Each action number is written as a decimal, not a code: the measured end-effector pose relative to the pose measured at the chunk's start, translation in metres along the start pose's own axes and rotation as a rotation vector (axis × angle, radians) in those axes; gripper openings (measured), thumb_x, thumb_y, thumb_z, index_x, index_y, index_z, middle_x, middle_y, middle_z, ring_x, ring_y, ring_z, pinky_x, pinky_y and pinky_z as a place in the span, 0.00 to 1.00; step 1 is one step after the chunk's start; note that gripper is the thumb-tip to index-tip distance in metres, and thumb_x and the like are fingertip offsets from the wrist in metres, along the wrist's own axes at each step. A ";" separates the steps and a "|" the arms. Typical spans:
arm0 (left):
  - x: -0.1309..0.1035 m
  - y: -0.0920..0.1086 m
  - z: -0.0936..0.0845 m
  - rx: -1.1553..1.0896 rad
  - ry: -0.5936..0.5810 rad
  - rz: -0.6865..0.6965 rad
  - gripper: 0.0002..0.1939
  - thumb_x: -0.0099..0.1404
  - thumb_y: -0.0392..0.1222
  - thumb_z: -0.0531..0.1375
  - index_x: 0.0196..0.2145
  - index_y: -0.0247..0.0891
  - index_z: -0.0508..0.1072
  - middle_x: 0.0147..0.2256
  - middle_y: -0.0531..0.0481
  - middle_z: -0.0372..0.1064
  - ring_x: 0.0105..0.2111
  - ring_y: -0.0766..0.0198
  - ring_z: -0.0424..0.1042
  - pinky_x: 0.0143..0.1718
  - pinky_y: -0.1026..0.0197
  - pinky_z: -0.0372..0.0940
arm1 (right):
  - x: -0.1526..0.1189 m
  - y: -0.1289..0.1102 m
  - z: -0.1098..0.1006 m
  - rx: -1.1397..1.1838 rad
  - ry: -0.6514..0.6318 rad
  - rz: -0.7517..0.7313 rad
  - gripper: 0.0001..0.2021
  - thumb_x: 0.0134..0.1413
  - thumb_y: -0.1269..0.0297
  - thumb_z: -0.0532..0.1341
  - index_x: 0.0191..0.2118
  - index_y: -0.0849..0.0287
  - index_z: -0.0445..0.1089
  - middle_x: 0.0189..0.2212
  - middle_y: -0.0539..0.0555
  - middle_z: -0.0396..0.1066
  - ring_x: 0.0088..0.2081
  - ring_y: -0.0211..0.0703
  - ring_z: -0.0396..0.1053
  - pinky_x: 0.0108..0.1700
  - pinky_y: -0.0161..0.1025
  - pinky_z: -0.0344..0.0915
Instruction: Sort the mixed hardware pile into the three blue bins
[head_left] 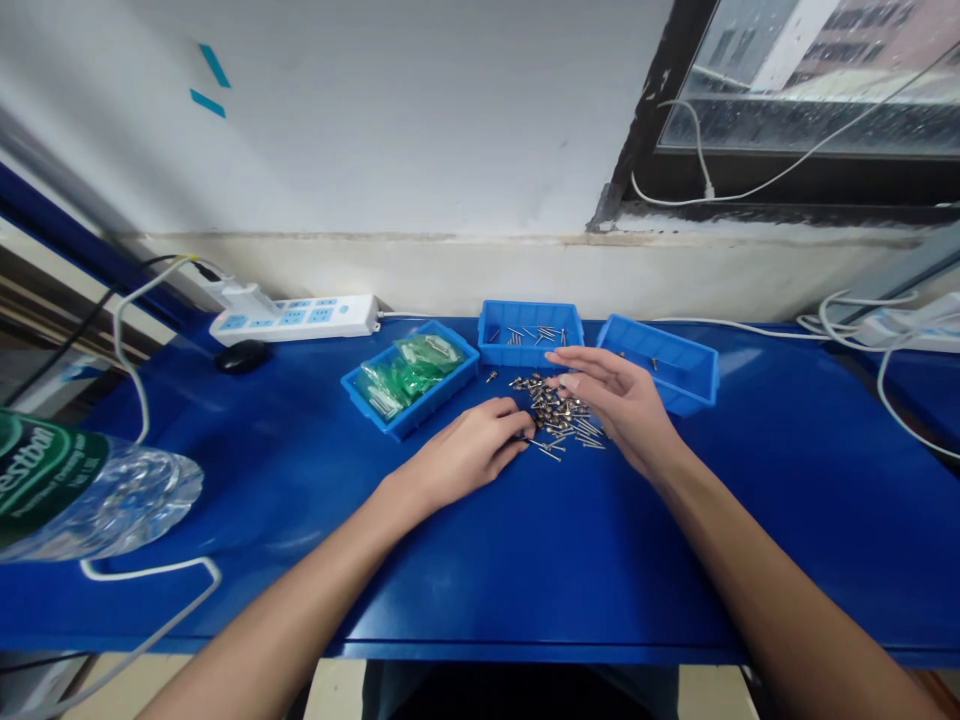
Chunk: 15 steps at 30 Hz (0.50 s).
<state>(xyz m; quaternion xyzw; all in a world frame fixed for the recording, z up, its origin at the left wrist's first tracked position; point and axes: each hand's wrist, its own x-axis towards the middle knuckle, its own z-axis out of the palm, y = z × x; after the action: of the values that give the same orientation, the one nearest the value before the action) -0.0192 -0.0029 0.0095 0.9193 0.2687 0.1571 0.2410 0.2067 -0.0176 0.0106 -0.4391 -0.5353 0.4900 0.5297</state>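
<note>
A pile of small metal screws (559, 408) lies on the blue table (480, 560). My left hand (476, 450) rests at the pile's left edge, its fingers curled down; what they hold, if anything, is too small to make out. Above the right side of the pile is my right hand (619, 400), thumb and fingers stretched toward the left and apart, with nothing visible between them. Behind the pile, a blue bin (531, 352) contains several screws. The blue bin at the right (694, 375) has a few small pieces in it.
Green and clear plastic packets (412, 372) fill a blue bin (439, 398) at the left. A power strip (322, 318) and a black mouse (242, 356) lie farther left. A large water bottle (97, 490) is at the left edge. White cables (904, 400) run at the right.
</note>
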 end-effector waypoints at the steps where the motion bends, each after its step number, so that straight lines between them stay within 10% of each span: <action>1: 0.000 0.000 0.000 -0.007 0.010 -0.003 0.07 0.73 0.34 0.52 0.45 0.37 0.70 0.42 0.45 0.68 0.40 0.60 0.71 0.43 0.56 0.68 | 0.000 0.000 0.000 -0.014 -0.001 0.004 0.16 0.56 0.64 0.66 0.51 0.51 0.74 0.55 0.57 0.75 0.50 0.52 0.77 0.57 0.54 0.71; 15: 0.004 0.003 -0.017 -0.262 0.335 -0.115 0.10 0.68 0.35 0.59 0.46 0.40 0.65 0.37 0.51 0.70 0.35 0.65 0.73 0.39 0.61 0.72 | -0.007 0.001 0.011 -0.335 -0.109 -0.076 0.13 0.56 0.62 0.67 0.47 0.55 0.78 0.39 0.55 0.80 0.42 0.49 0.79 0.47 0.48 0.77</action>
<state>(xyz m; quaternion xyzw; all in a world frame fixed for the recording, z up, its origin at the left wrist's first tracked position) -0.0218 0.0032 0.0261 0.8243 0.3341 0.3273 0.3191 0.1965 -0.0246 0.0091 -0.4734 -0.6537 0.3967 0.4372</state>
